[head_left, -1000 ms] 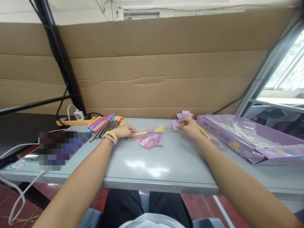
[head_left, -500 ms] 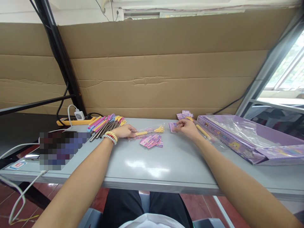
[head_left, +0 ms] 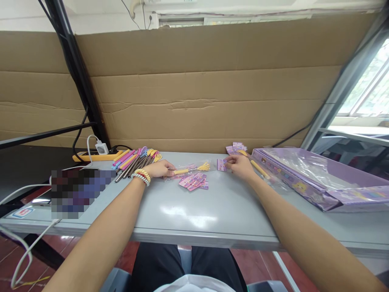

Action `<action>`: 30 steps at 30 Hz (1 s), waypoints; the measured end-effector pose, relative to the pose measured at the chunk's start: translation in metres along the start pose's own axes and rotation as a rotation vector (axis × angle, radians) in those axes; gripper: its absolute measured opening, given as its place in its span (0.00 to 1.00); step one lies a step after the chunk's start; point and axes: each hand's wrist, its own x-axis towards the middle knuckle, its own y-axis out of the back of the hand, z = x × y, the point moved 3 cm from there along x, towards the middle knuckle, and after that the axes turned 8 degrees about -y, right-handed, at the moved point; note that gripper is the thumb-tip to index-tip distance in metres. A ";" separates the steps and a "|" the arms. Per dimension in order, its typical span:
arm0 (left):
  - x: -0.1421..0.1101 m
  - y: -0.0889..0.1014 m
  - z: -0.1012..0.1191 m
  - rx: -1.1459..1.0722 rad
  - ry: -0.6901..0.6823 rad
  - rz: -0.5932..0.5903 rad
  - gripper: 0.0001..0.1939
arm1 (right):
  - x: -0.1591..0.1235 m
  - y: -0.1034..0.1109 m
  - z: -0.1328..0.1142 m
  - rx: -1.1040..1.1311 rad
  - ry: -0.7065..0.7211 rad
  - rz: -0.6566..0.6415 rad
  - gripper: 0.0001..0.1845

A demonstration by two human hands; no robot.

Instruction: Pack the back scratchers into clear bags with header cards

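Observation:
My left hand [head_left: 159, 168] rests on the grey table [head_left: 194, 211], fingers closed on the end of a clear bag [head_left: 190, 168] that holds a yellow hand-shaped scratcher. My right hand [head_left: 240, 165] pinches a small purple card [head_left: 221, 164] just right of the bag's far end. A loose heap of purple and pink cards [head_left: 194, 181] lies in front of the bag. A second small stack of purple cards [head_left: 235, 147] sits behind my right hand.
A bundle of coloured scratchers [head_left: 135, 158] lies at the back left, beside a yellow power strip [head_left: 91, 155] with a white charger. A purple box [head_left: 316, 178] with clear plastic fills the right side. A cardboard wall stands behind the table. White cables hang at left.
My right hand has slid left with the purple card, closer to the bag's end. My left hand has stayed on the bag.

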 end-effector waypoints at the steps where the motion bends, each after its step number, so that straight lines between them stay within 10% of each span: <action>1: 0.000 0.000 -0.001 0.001 -0.002 0.000 0.14 | 0.000 0.001 0.000 -0.006 0.002 0.017 0.08; 30: -0.001 0.000 0.002 0.017 0.024 0.010 0.18 | 0.003 -0.004 0.004 -0.222 0.155 0.022 0.08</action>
